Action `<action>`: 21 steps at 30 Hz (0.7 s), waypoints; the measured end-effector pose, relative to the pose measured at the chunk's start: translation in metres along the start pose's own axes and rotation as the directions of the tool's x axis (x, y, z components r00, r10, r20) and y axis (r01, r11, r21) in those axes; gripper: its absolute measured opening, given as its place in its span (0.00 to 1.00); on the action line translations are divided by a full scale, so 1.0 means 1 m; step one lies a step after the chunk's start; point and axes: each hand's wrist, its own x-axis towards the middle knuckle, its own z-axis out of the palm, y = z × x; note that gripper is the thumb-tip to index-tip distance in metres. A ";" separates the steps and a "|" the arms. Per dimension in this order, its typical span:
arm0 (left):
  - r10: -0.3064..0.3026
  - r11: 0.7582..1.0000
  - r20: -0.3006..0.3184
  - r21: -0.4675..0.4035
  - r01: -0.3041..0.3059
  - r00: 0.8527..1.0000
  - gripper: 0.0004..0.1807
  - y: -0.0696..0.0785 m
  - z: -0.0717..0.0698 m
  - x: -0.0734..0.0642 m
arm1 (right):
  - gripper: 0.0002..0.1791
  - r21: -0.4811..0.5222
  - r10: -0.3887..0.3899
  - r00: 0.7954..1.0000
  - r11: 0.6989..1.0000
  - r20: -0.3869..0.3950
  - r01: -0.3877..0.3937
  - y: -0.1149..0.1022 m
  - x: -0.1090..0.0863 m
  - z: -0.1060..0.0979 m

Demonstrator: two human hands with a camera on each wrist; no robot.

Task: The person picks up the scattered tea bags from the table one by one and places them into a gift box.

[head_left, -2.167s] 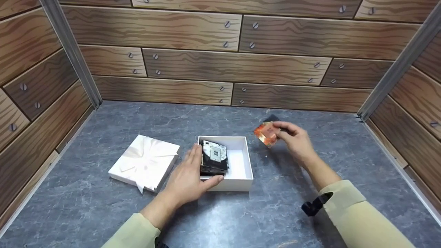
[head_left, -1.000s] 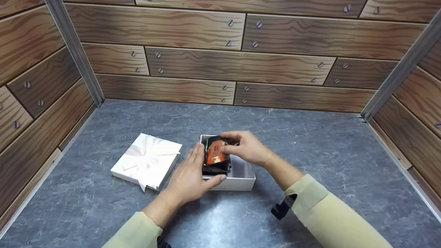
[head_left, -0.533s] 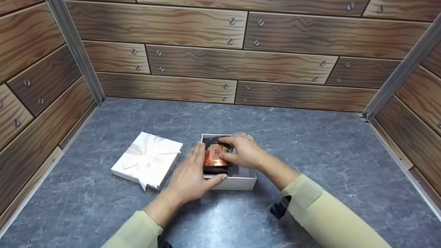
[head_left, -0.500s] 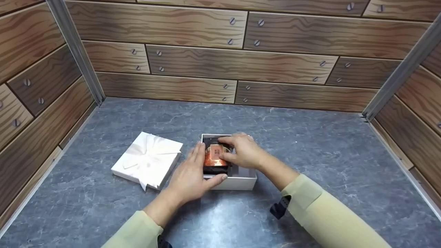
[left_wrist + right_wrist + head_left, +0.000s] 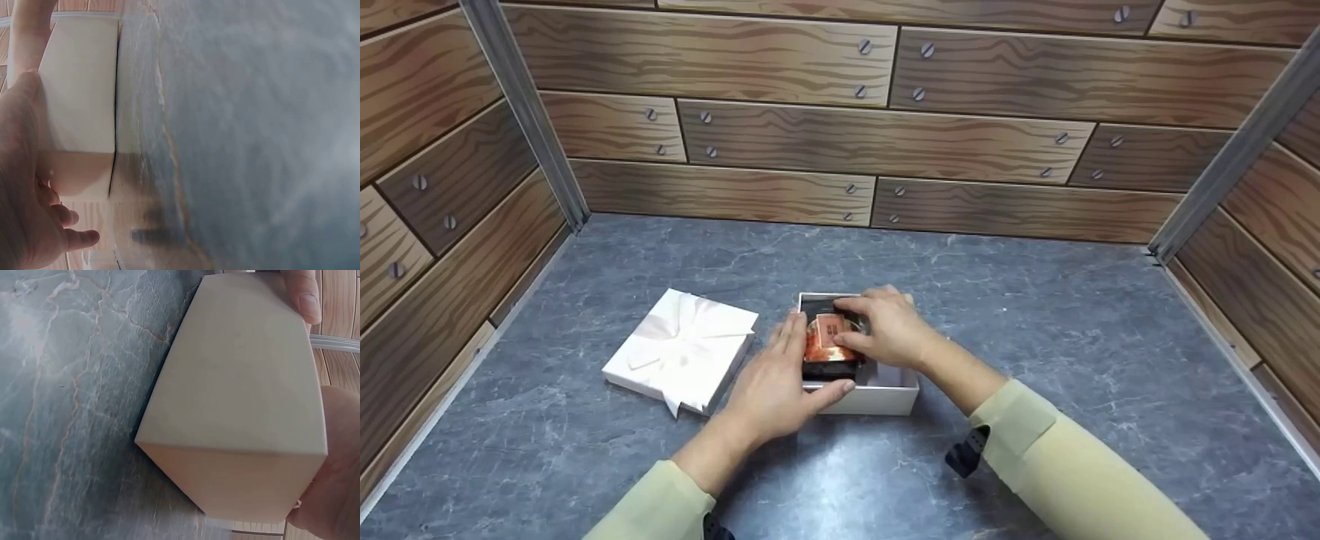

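A small packet (image 5: 821, 349), orange with a dark edge, lies over dark packets (image 5: 829, 370) in the left part of a white box (image 5: 874, 402). My right hand (image 5: 894, 330) reaches over the box and holds that orange packet between thumb and fingers. My left hand (image 5: 772, 386) steadies the box, fingers straight along its left side and thumb on the front rim. From the left wrist, the plain front wall of the box (image 5: 79, 90) shows beside the thumb. The right wrist view has the box (image 5: 236, 377) from outside, its contents hidden.
Left of the box, a white lid (image 5: 690, 352) with a ribbon bow lies on the grey marbled table (image 5: 1080, 315). Wood-patterned walls (image 5: 780, 135) close off the back and both sides.
My right hand has carried the orange packet from right of the box to the left into it, onto the dark packets. In the last half second it barely moves. My left hand stays on the box.
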 end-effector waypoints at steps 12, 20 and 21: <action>0.002 1.000 -0.007 0.003 -0.002 1.000 0.64 -0.002 0.003 0.003 | 0.33 0.012 0.034 0.999 0.999 -0.008 -0.033 0.004 -0.003 -0.003; 0.017 1.000 -0.022 0.026 -0.016 1.000 0.64 -0.003 0.004 0.002 | 0.31 0.085 0.032 0.997 0.996 -0.067 -0.027 0.012 -0.009 -0.010; 0.016 0.999 -0.021 0.031 -0.015 1.000 0.64 -0.003 0.004 0.002 | 0.31 0.102 0.038 0.996 0.994 -0.076 -0.031 0.013 -0.010 -0.012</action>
